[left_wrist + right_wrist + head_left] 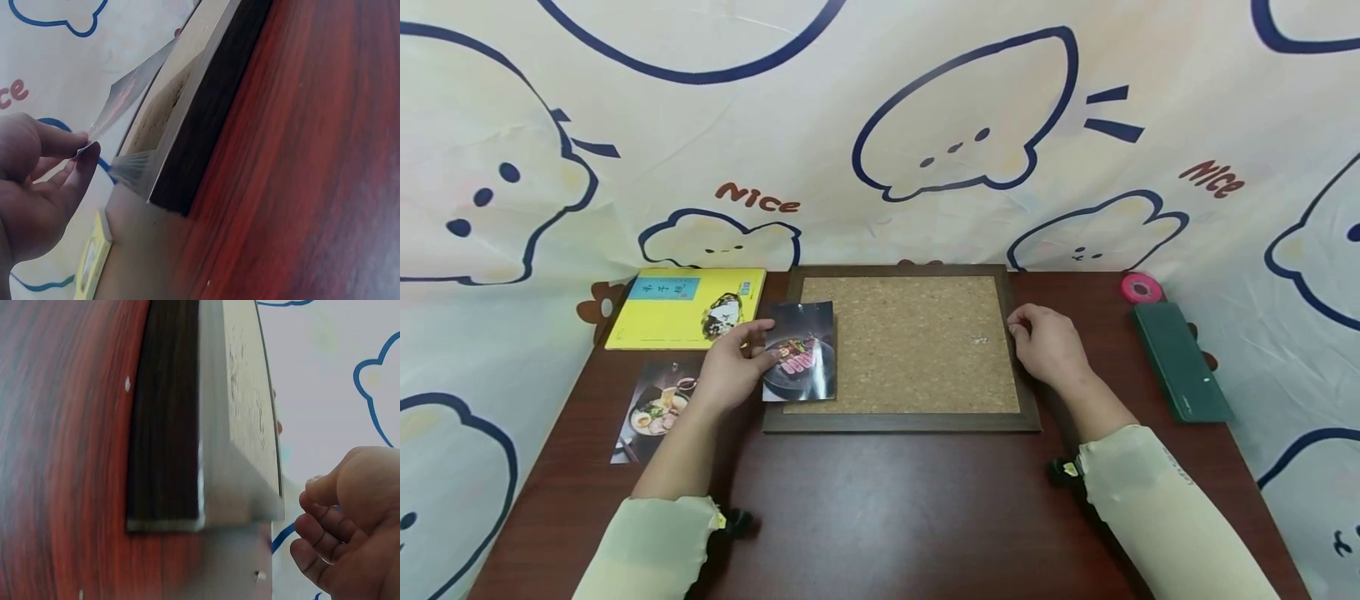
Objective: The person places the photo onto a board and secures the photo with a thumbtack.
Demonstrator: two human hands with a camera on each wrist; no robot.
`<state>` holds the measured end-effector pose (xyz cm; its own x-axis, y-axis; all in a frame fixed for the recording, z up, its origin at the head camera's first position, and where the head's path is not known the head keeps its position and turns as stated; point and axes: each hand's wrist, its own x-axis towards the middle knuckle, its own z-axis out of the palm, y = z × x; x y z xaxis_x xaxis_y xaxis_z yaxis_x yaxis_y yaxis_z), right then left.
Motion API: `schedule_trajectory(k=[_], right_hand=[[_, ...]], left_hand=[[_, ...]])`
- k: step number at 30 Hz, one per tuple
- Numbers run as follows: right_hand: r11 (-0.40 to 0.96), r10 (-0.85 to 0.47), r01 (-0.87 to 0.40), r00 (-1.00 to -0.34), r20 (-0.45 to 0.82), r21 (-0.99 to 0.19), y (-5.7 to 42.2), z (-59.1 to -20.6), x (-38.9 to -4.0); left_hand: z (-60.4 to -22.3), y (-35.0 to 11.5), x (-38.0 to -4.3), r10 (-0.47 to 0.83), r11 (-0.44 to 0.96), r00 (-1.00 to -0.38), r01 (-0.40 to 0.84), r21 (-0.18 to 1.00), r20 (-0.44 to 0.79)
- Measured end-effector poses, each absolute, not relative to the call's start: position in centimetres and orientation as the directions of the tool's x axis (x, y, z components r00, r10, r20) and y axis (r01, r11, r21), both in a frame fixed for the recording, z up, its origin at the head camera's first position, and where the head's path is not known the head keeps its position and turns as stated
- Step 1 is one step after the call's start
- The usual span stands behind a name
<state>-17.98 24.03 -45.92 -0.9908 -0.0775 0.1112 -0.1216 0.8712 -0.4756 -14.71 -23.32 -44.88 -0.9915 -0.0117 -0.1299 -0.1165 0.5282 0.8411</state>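
My left hand (733, 367) pinches the left edge of a food photo (799, 354) between thumb and fingers. This glossy print shows a dark bowl with pink slices, and it overlaps the left side of a framed cork board (917, 333). In the left wrist view the photo (128, 90) is tilted, its far part over the board. Beside the board's right edge is my right hand (1048, 342), fingers loosely curled. Nothing shows between these fingers in the right wrist view, where the hand (353, 531) is next to the board's corner. Tiny shiny bits (980, 339) lie on the cork.
Left of the board lies a yellow book (655, 321), with a second food photo (655, 412) below it, partly behind my left forearm. A pink tape roll (1141, 287) and a dark green case (1180, 362) are at the right. Patterned cloth surrounds the brown table (895, 508).
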Motion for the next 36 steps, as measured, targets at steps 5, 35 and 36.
schedule_trajectory(k=[5,35,36], right_hand=[[0.865,-0.095,-0.142,-0.988,0.121,-0.481,22.7,-45.9,-18.1],[0.84,-0.173,-0.196,-0.981,0.091,-0.506,13.1,-46.2,-19.6],[0.838,-0.176,-0.197,-0.98,0.089,-0.51,12.7,-46.2,-19.7]], left_hand=[[-45.0,-22.5,-15.2,-0.025,0.534,-0.987,-0.149,0.832,-0.161],[-46.6,-18.2,-17.2,0.03,0.565,-0.99,-0.097,0.819,-0.137],[-46.7,-18.2,-17.3,0.029,0.571,-0.991,-0.092,0.816,-0.131]])
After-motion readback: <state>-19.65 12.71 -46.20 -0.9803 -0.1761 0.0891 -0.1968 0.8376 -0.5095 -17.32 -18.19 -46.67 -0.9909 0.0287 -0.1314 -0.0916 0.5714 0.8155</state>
